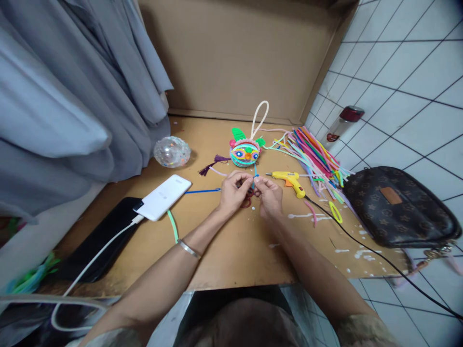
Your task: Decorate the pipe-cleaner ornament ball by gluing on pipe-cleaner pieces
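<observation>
My left hand [234,192] and my right hand [269,193] meet fingertip to fingertip over the middle of the table. Both are closed, pinching a small light-blue pipe cleaner [255,169] that sticks up between them; much of it is hidden by the fingers. Dark red loops [246,201] lie just below the hands. Beyond stands a colourful lion-head ornament [245,153] with green ears, big eyes and a white loop handle. A purple tassel [208,168] lies to its left. Another blue pipe cleaner [202,191] reaches from a white power bank toward my left hand.
A yellow glue gun [289,180] lies right of my hands, its black cord running off right. Behind it is a pile of coloured pipe cleaners [318,159]. A brown bag [401,207], clear ball [172,152], white power bank [164,196] and grey curtain [79,86] surround the workspace.
</observation>
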Tool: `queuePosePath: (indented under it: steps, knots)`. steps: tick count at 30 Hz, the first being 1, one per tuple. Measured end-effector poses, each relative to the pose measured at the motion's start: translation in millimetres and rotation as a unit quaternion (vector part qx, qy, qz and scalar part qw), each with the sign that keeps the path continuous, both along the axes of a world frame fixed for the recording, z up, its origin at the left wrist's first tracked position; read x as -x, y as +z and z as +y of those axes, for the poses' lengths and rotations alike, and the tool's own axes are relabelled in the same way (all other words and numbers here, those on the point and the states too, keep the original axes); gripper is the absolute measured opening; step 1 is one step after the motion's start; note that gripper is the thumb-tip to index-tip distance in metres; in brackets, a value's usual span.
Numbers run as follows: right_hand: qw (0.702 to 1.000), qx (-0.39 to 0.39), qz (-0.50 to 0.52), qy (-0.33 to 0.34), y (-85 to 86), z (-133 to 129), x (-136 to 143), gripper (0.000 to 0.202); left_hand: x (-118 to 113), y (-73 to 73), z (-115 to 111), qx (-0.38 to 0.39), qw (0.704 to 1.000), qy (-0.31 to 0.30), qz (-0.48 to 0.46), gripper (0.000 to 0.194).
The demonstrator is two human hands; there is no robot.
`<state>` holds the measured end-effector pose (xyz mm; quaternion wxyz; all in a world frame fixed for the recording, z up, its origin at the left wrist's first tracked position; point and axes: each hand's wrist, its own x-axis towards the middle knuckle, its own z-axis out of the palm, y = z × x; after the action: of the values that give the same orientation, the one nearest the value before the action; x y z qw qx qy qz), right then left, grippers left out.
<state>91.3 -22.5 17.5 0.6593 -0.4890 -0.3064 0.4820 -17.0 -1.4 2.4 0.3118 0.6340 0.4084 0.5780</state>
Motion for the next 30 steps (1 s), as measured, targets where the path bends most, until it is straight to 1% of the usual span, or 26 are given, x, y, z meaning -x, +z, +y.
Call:
queuePosePath:
  steps: [5, 10, 13, 16, 19, 22, 24, 26, 30]
  knots:
    - [1.0, -0.005, 0.003, -0.011, -1.2, 0.9, 1.4, 0.036, 0.4, -0.4, 1.1, -0.014, 1.0, 0.002, 0.02, 0.014]
    - [0.999, -0.008, -0.03, -0.03, -4.5, 1.2, 2.3, 0.039, -0.7, -1.5, 2.1, 0.013, 1.0, -0.014, 0.003, 0.015]
    - [0.996, -0.006, -0.062, -0.064, -5.7, 3.1, -3.7, 0.045, 7.5, 2.8, 15.4, 0.026, 0.999, -0.014, -0.022, 0.014]
    - [0.99, -0.044, -0.108, -0.081, -2.2, 11.0, -14.5, 0.045, 26.5, 17.7, 40.6, 0.0, 1.0, 0.009, -0.005, 0.013]
    - [0.983, -0.094, -0.135, -0.077, 9.0, 27.6, -22.9, 0.038, 48.3, 38.8, 67.4, -0.014, 0.999, -0.011, 0.049, 0.011]
    - [0.975, -0.132, -0.156, -0.085, 25.7, 50.7, -23.6, 0.03, 61.1, 54.1, 87.2, -0.041, 0.991, 0.01, 0.128, 0.008]
    - [0.969, -0.143, -0.175, -0.096, 35.5, 66.9, -20.9, 0.03, 62.8, 57.6, 96.8, -0.044, 0.984, 0.025, 0.17, 0.007]
    - [0.966, -0.144, -0.186, -0.107, 41.7, 82.2, -17.8, 0.03, 61.0, 57.4, 105.4, -0.046, 0.978, 0.029, 0.2, 0.006]
    - [0.962, -0.147, -0.176, -0.152, 43.5, 109.5, -14.3, 0.029, 55.4, 57.3, 122.1, -0.066, 0.966, 0.019, 0.247, 0.007]
